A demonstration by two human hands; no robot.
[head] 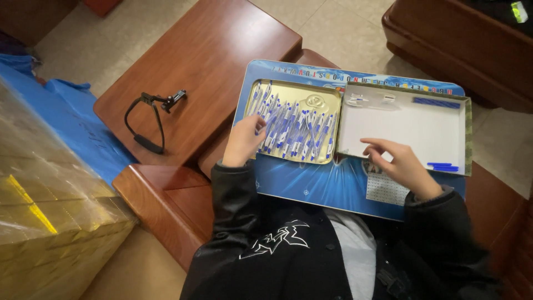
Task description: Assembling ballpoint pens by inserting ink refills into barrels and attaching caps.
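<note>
My left hand [244, 140] pinches into the pens [293, 129] heaped in the gold tray [327, 95], lying at its two o'clock, long axes near vertical. My right hand [401, 162], fingers loosely spread, rests on the white box [411, 125] farther off.

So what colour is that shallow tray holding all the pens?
Gold. The tray shows best in the head view, full of blue-and-white pens, with the left hand at its edge.

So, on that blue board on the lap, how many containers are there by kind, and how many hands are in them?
Gold tin tray, heaped with blue-and-white pens too many to count: 1
White shallow box, with a few loose blue pens: 1
Hands: 2, the left hand in the tin, the right hand over the box
Total: 4
</note>
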